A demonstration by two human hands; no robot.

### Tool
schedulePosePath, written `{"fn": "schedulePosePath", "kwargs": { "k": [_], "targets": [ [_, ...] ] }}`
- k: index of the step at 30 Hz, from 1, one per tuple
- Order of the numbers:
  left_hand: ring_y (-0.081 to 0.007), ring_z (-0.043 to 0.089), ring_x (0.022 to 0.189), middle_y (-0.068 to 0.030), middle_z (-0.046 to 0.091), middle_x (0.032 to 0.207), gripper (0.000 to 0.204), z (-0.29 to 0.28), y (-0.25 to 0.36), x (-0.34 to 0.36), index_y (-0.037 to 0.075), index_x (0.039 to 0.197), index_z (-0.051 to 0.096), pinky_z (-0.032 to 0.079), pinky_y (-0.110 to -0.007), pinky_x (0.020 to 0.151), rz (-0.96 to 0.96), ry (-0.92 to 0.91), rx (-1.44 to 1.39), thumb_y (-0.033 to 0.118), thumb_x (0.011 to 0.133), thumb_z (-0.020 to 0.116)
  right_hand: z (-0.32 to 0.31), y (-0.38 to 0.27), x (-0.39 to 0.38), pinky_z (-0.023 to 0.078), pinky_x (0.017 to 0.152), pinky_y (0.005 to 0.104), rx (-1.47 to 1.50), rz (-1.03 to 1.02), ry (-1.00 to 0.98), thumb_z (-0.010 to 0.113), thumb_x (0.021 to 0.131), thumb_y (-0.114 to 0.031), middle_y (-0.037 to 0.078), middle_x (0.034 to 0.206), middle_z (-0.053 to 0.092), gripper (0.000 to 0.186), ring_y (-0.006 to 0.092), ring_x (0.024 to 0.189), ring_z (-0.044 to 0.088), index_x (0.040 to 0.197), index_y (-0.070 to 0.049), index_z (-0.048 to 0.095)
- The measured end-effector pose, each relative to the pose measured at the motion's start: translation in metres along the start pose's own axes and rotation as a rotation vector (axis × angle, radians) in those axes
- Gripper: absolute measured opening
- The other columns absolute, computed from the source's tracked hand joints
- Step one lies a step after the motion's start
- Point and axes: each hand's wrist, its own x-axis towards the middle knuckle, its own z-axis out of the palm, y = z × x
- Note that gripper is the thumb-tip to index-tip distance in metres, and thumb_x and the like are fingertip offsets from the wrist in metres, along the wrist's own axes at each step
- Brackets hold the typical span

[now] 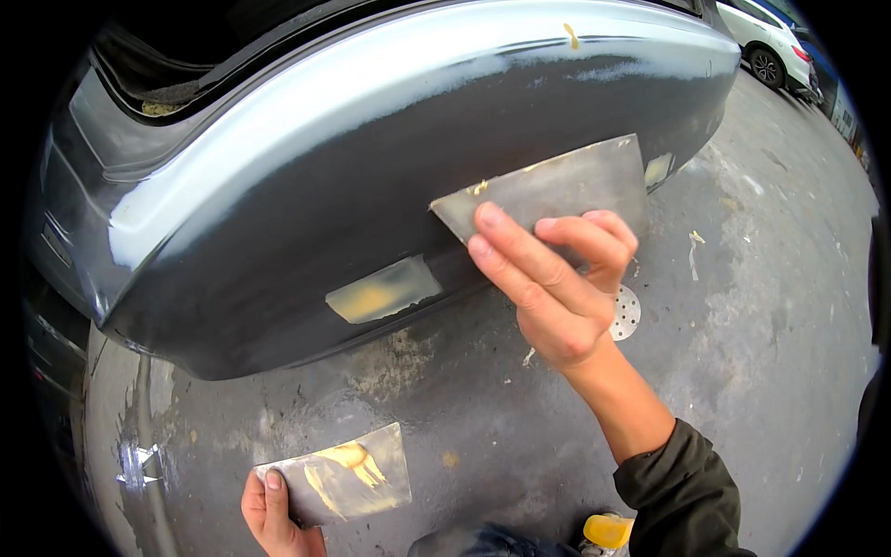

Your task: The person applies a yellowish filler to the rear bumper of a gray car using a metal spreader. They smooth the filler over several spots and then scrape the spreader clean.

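Note:
My right hand (561,278) grips a flat metal putty spreader (566,181), its fingers spread over the plate, which is held up in front of a car's bumper panel (306,204). Specks of yellowish putty cling to the spreader's upper edge. Low on the left, my left hand (274,515) pinches a second metal spreader (371,455) by its corner, thumb on top; yellow putty is smeared across that plate. On the dark grey panel, a patch of yellow filler (385,290) lies near the lower edge. A smaller pale patch (659,170) shows farther right.
A round sanding disc (626,313) with holes lies on the grey concrete floor (752,353). My shoe with a yellow toe (608,529) is at the bottom edge. A white car (770,42) stands at the far right. Whitish primer (371,70) covers the panel's upper part.

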Motion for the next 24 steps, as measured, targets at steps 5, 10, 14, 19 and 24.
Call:
{"fn": "schedulePosePath", "kwargs": {
  "k": [5,10,14,19,24],
  "targets": [
    [-0.0083,0.058,0.075,-0.0034,0.062,0.084,0.019,-0.002,0.000,-0.002,0.003,0.091,0.055,0.046,-0.023,0.072,-0.007,-0.002,-0.003,0.019,0.097,0.050,-0.006,-0.004,-0.012,0.034,0.079,0.0284,0.019,-0.013,-0.013,0.066,0.071,-0.018,-0.007,0.105,0.069,0.019,0.0113,0.082,0.048,0.089,-0.016,0.074],
    [-0.0083,0.058,0.076,-0.0037,0.063,0.085,0.019,0.000,0.001,-0.002,0.002,0.092,0.055,0.047,-0.023,0.072,-0.011,0.003,-0.008,0.019,0.097,0.049,0.003,-0.002,-0.002,0.034,0.081,0.0289,-0.004,-0.003,0.022,0.066,0.072,-0.019,-0.008,0.106,0.069,0.020,0.0118,0.084,0.048,0.090,-0.017,0.074],
    [-0.0083,0.059,0.075,-0.0039,0.063,0.085,0.018,0.001,0.002,-0.002,0.002,0.092,0.055,0.047,-0.023,0.072,-0.005,-0.008,-0.024,0.019,0.098,0.049,0.005,-0.003,-0.016,0.034,0.081,0.0291,0.006,0.007,-0.001,0.065,0.073,-0.019,-0.008,0.106,0.069,0.020,0.0117,0.085,0.048,0.091,-0.017,0.074],
    [-0.0084,0.059,0.075,-0.0040,0.063,0.085,0.018,-0.001,0.001,-0.003,0.002,0.092,0.055,0.047,-0.023,0.072,-0.007,-0.004,-0.031,0.018,0.098,0.049,-0.007,-0.004,-0.003,0.034,0.082,0.0293,0.001,-0.014,0.035,0.066,0.072,-0.019,-0.008,0.106,0.069,0.021,0.0115,0.085,0.048,0.091,-0.017,0.074],
    [-0.0083,0.058,0.076,-0.0039,0.062,0.084,0.018,-0.001,0.004,-0.001,0.003,0.091,0.054,0.047,-0.023,0.072,0.007,-0.047,-0.022,0.019,0.097,0.050,0.004,-0.001,-0.009,0.034,0.082,0.0290,0.026,0.024,-0.012,0.063,0.073,-0.020,-0.008,0.107,0.069,0.021,0.0117,0.084,0.048,0.092,-0.017,0.074]
  ]
}}
